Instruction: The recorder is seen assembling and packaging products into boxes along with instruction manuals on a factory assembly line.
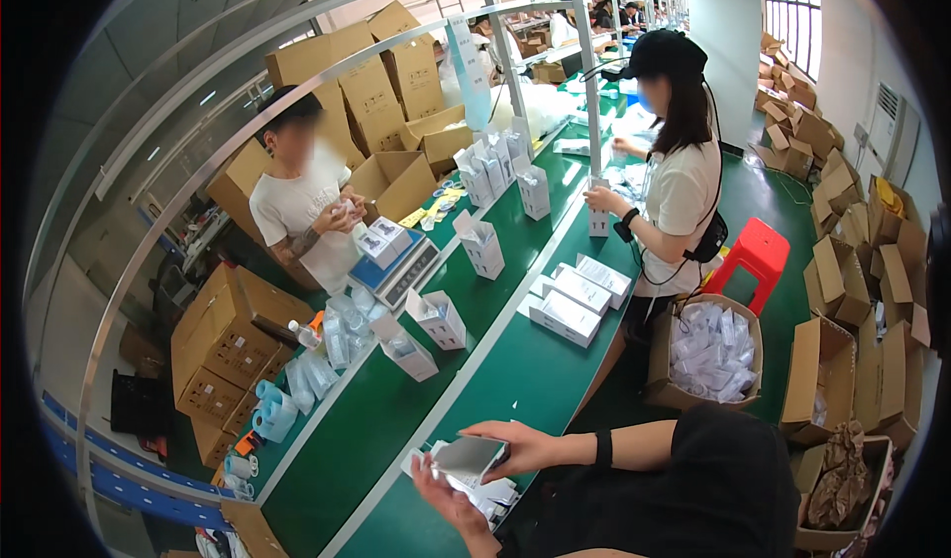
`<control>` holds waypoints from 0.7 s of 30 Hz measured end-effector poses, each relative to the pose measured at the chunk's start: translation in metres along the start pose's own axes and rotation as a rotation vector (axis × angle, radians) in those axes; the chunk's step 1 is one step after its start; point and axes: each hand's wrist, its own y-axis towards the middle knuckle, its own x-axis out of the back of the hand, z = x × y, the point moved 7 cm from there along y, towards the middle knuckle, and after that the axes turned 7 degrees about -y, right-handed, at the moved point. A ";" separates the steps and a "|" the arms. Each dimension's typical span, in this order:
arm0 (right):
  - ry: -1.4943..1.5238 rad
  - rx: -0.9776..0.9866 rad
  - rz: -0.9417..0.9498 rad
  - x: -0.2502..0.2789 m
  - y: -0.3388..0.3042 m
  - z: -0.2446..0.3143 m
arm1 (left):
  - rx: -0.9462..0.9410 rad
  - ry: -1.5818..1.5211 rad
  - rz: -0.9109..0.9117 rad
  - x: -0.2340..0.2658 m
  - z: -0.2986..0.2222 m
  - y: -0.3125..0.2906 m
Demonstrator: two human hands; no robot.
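Close to the near edge of the green bench, I hold a small white carton (470,456), tilted, with a grey panel facing up. My right hand (517,445) grips its far right side, thumb and fingers closed on it; a black band circles that wrist. Against its left side are the fingers of my left hand (448,499), curled around it. Beneath my hands lie more white cartons or papers (498,500), partly hidden. A group of closed white boxes (575,300) rests farther along the bench.
Open white boxes (436,318) stand on the green conveyor belt (342,469). Across it, a person (307,196) works beside a scale (396,269). Another person (674,181) stands at far right, near a carton of clear bags (711,352) and a red stool (755,261).
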 end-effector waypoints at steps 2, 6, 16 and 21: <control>-0.062 0.119 -0.077 0.000 0.003 0.014 | -0.031 -0.217 0.052 0.004 -0.002 -0.004; 0.127 0.039 -0.194 -0.004 -0.010 0.006 | 0.111 -0.022 0.132 0.024 0.032 -0.005; -0.054 -0.186 -0.411 0.005 -0.014 0.005 | 0.474 -0.308 0.120 -0.048 0.050 -0.022; -0.312 -0.174 -0.421 0.000 -0.013 0.015 | 0.630 -0.345 0.062 -0.030 0.066 -0.031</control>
